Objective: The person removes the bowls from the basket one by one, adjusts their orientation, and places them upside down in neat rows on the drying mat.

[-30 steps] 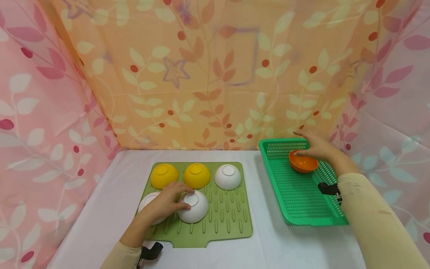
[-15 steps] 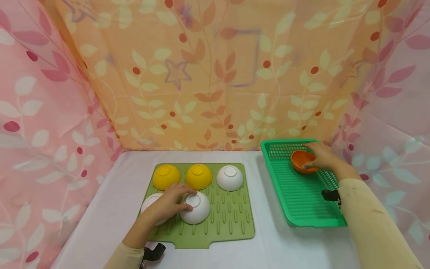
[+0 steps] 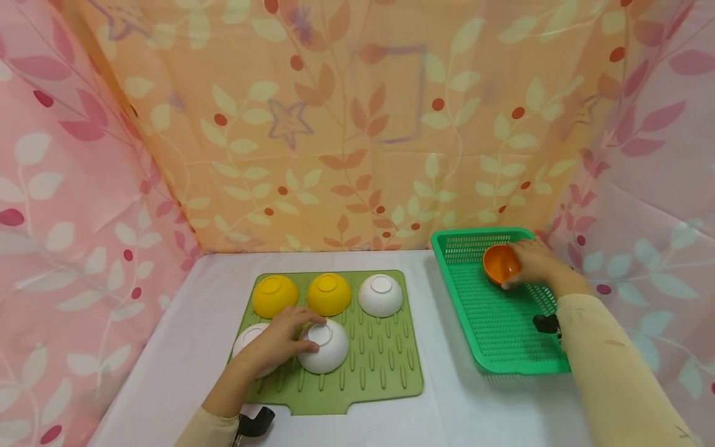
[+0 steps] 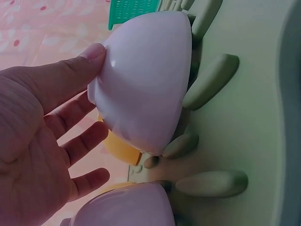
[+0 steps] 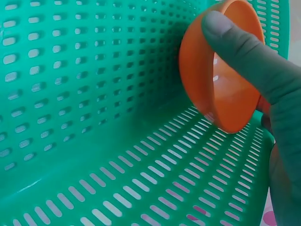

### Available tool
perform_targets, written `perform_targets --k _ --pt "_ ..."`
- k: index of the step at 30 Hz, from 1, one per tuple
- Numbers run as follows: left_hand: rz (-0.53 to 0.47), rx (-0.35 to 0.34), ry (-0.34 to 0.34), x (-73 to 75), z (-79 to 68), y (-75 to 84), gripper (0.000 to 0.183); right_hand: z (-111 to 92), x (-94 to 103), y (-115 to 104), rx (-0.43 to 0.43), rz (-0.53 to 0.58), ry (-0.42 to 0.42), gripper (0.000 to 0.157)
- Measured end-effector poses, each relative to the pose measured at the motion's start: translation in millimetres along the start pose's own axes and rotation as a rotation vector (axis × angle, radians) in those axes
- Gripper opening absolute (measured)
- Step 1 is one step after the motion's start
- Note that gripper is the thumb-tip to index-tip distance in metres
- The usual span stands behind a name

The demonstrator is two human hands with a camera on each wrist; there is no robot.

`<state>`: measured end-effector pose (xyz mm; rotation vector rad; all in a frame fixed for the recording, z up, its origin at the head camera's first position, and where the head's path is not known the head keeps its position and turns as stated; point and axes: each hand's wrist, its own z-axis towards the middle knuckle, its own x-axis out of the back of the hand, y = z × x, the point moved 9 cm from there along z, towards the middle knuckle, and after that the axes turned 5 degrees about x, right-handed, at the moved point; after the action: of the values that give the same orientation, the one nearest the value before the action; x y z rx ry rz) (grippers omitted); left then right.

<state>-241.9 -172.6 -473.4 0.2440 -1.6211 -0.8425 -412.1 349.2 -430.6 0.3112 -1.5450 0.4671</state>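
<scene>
My right hand grips an orange bowl by its rim at the back of the green basket. In the right wrist view the thumb lies across the rim, and the bowl is tilted with its opening towards the hand. Most of the other fingers are hidden there. My left hand holds an upside-down white bowl around its foot, thumb and forefinger on either side. That bowl stands on the green drying mat, seen close in the left wrist view.
Two yellow bowls and a white bowl stand upside down along the mat's back row. Another white bowl is partly hidden under my left forearm. Patterned cloth walls rise behind and at both sides of the white tabletop.
My right hand has come down onto the orange bowl and taken hold of its rim, and the bowl has tipped up. The left hand stays on the white bowl.
</scene>
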Motion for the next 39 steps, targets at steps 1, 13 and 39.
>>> perform_targets --k 1,13,39 --pt "-0.003 0.001 0.0 0.3 -0.3 0.0 0.045 0.6 -1.1 0.5 -0.004 -0.004 0.002 0.114" --pt "-0.007 0.012 0.005 0.3 -1.3 0.0 0.043 5.1 -12.4 -5.4 -0.005 -0.016 0.047 0.12" --pt "0.037 0.002 -0.008 -1.3 -2.3 4.1 0.044 -35.9 93.2 -124.2 -0.009 0.187 0.377 0.111"
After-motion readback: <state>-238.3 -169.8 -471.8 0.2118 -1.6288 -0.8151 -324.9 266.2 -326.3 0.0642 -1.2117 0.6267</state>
